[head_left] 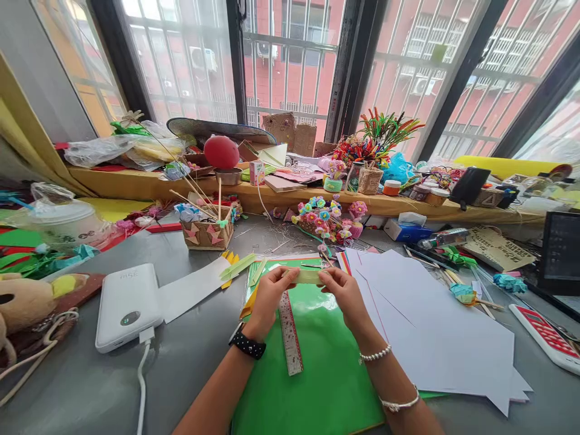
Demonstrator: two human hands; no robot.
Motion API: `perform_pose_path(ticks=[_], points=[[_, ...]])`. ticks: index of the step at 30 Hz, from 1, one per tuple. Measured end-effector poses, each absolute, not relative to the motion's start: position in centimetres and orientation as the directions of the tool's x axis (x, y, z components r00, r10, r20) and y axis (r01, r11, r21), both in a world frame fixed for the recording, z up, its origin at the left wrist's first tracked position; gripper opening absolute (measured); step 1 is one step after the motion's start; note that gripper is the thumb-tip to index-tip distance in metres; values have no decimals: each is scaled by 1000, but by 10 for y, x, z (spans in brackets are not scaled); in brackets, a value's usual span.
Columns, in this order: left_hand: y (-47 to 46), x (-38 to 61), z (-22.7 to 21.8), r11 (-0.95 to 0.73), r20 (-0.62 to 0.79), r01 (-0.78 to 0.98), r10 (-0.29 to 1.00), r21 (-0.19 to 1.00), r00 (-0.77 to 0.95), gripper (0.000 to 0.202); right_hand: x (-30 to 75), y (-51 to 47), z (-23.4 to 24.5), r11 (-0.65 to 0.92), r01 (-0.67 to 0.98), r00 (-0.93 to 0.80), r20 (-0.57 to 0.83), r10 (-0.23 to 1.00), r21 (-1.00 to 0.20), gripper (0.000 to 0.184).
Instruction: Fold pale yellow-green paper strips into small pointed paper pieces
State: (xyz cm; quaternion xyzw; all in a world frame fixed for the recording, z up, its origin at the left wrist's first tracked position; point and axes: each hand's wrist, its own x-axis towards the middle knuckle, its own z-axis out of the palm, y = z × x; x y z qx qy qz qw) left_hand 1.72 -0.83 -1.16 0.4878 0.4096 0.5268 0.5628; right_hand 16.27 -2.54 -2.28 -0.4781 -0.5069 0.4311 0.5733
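Observation:
Both my hands hold a narrow pale green paper strip (308, 276) above a bright green paper sheet (317, 374). My left hand (270, 294) pinches the strip's left end, fingers closed, with a black band on the wrist. My right hand (345, 293) pinches the right end, with bead bracelets on the forearm. A ruler (290, 332) lies on the green sheet just under and between the hands.
White paper sheets (435, 332) lie to the right, a white power bank (128, 305) with a cable to the left. A small cardboard basket (207, 232), paper flowers (324, 219), a red calculator (548, 338) and a cluttered window ledge (272, 196) surround the grey table.

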Motion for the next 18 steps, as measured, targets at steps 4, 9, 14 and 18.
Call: perform_pose_path(ticks=[4,9,14,18], points=[[-7,15,-10,-59,58,-1,973,998,224,22,167,-24,-22,184,-45,211,170,963,-982,22],[-8,15,-8,-133,82,139,943,981,321,22,167,-25,-22,209,28,115,211,971,-977,20],[-9,17,-10,-115,50,160,930,980,364,21,165,-27,-18,210,26,57,211,976,-977,19],[-10,18,-10,17,-3,-46,958,999,287,22,165,-27,-16,161,-36,46,159,986,-986,21]])
